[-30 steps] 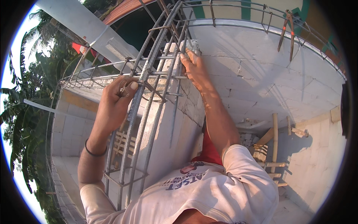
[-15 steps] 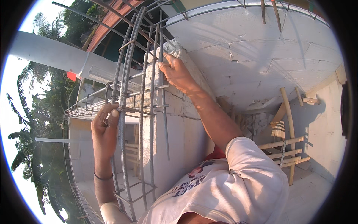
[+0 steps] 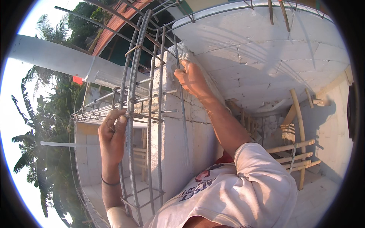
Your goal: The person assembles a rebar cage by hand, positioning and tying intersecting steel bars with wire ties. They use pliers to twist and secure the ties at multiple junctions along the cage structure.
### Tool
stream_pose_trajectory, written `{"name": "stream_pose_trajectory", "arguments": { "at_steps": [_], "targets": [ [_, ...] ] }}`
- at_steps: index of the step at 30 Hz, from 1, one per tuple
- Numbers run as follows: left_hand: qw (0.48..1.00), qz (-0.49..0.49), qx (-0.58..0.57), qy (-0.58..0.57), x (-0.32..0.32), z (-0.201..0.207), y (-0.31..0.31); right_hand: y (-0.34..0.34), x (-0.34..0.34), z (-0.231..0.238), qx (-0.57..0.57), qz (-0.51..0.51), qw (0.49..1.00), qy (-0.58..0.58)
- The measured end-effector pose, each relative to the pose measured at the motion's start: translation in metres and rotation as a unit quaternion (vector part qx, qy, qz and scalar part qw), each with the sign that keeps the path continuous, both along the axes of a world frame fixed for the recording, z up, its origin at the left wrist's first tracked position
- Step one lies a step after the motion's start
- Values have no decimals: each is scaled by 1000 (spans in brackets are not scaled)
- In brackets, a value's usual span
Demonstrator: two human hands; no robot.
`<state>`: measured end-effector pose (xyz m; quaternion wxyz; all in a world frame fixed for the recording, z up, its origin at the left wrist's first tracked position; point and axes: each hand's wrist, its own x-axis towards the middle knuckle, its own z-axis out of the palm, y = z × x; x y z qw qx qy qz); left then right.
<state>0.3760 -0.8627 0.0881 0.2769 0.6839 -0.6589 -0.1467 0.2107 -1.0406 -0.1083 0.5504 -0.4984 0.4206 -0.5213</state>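
I see my left hand closed around a bar of the rebar cage, my right hand pinching another near the block wall. The cage stands upright, bars running vertically.

Harsh sunlight, blown-out sky at left, strong fisheye bending.

Walls: pale block masonry, mortar joints showing, unfinished top edge.
Floor: light concrete slab far below on the right.
Scaffolding: bamboo poles lashed into a rough frame against the wall.
Roof: reddish eave beyond the wall top.
Pipe: grey, wide, crossing at left.
Trees: palms and dense green foliage.
Light: strong sun, hard shadows on blocks, bright white sky.
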Motion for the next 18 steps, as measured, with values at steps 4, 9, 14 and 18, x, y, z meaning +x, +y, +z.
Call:
{"name": "stream_pose_trajectory", "arguments": {
  "at_steps": [4, 9, 14, 18],
  "targets": [
    [1000, -5, -8, 25, 2, -2, 2, -1, -7, -35, 44, 108, 976, -187],
    [1000, -13, -8, 24, 9, -5, -3, 10, -35, -66, 28, 117, 984, -131],
    [999, -24, -20, 12, 11, -6, 0, 52, -73, -44, -25, 78, 996, 41],
    [999, -44, -23, 5, 7, -2, 1, 82, -99, -45, 36, 95, 994, 33]
  ]
}}
